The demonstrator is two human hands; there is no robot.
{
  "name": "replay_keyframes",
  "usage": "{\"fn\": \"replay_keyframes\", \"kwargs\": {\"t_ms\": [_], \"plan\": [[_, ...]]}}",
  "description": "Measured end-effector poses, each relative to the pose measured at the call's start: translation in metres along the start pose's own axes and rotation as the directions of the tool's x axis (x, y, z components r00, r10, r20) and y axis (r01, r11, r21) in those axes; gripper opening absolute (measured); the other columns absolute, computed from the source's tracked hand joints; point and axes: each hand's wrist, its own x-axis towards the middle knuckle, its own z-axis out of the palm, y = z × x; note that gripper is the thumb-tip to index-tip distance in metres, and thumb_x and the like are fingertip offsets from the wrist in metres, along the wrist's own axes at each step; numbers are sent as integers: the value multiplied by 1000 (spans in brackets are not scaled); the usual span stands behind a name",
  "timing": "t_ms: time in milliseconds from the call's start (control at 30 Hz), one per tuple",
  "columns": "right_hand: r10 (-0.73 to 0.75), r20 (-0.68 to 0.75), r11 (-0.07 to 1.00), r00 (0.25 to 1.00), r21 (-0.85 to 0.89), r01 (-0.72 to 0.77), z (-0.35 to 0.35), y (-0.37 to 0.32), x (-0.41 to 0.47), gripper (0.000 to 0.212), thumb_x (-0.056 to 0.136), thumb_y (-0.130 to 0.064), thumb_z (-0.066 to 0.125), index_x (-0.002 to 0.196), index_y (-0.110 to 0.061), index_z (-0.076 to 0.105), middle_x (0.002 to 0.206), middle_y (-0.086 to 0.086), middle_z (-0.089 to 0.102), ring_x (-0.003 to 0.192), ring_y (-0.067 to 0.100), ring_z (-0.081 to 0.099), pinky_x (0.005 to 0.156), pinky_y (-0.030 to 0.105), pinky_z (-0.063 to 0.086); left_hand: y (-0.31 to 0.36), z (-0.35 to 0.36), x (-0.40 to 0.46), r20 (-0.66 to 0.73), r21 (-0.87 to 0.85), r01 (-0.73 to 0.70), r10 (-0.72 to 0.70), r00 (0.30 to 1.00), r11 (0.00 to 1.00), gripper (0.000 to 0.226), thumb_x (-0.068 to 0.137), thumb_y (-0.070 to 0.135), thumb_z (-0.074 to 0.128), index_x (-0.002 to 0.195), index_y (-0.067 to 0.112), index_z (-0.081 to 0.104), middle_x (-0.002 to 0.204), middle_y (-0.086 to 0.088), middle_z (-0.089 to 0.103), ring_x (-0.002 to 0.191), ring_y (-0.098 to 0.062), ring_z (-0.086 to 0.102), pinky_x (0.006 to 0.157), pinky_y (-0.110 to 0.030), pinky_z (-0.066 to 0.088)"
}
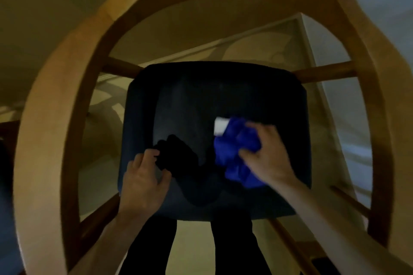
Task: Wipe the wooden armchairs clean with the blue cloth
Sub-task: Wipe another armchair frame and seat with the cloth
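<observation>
I look straight down on a wooden armchair whose curved pale frame (55, 100) arches round a dark blue seat cushion (223, 87). My right hand (266, 158) grips the bunched blue cloth (234, 152) and holds it against the right half of the cushion; a white tag (221, 127) sticks out at the cloth's top. My left hand (143, 181) lies at the cushion's front left with its fingers curled; I cannot tell whether it holds anything. Its dark shadow falls across the seat beside it.
Wooden rungs (324, 72) join the seat to the frame on both sides. Pale floor (194, 243) shows below, with my dark trouser legs (237, 243) at the seat's front edge. A light wall or panel (335, 73) rises on the right.
</observation>
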Motion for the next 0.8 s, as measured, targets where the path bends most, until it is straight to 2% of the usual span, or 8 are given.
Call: {"fn": "replay_keyframes", "kwargs": {"t_ms": [67,133,200,300,500,633,733,800], "plan": [[65,-210,995,976,88,-47,-25,-14,41,58,76,-37,67,131,-26,52,130,6,53,106,20,57,92,32,45,-18,-5,-1,-41,-76,105,-108,993,992,41,82,14,69,119,11,52,112,-11,58,105,-33,53,84,-40,42],[133,-363,990,922,98,-104,-50,-24,84,59,79,-39,66,131,-14,53,133,14,50,109,30,57,92,27,42,-27,-4,-3,-54,-141,139,-148,988,980,41,83,13,69,119,11,51,113,-10,59,107,-31,54,84,-36,40],[239,-394,969,887,35,-245,-62,-35,115,65,84,-42,64,138,-12,45,143,15,37,115,37,53,90,31,42,-28,-3,-6,-37,-179,145,-154,987,973,41,83,13,68,120,12,49,114,-9,58,108,-29,54,84,-35,40],[301,-298,927,906,-131,-351,-39,-54,127,71,89,-49,57,147,-16,34,148,14,33,124,39,48,101,41,42,-21,-3,-6,-27,-196,131,-139,990,972,42,84,16,67,121,15,48,116,-8,56,110,-27,53,91,-41,44],[-23,-236,984,972,-177,-19,53,-105,81,61,80,-42,65,135,-21,50,143,6,41,108,38,55,90,39,45,-17,-13,11,-67,-246,68,-86,994,967,40,86,17,66,122,17,48,114,-2,55,110,-21,51,89,-36,41],[-257,59,934,965,-239,264,107,-129,28,63,82,-43,65,140,-28,44,149,-3,32,112,33,50,94,41,45,-34,-23,10,-50,-375,226,-263,964,899,29,91,14,59,119,14,53,109,-3,57,106,-26,55,84,-35,40],[-277,243,930,930,-177,323,124,-131,-3,61,84,-45,65,139,-33,41,146,-8,30,116,28,48,93,41,47,-48,-22,-3,-5,-370,338,-366,931,865,25,95,19,52,119,12,51,113,-12,57,107,-34,54,84,-39,40],[-285,260,948,923,-65,311,113,-127,-3,57,84,-41,66,137,-31,47,141,-6,40,116,26,51,94,41,48,-50,-19,-11,26,-369,362,-380,925,856,27,95,20,52,121,12,48,117,-15,56,109,-36,54,88,-41,41]]}}
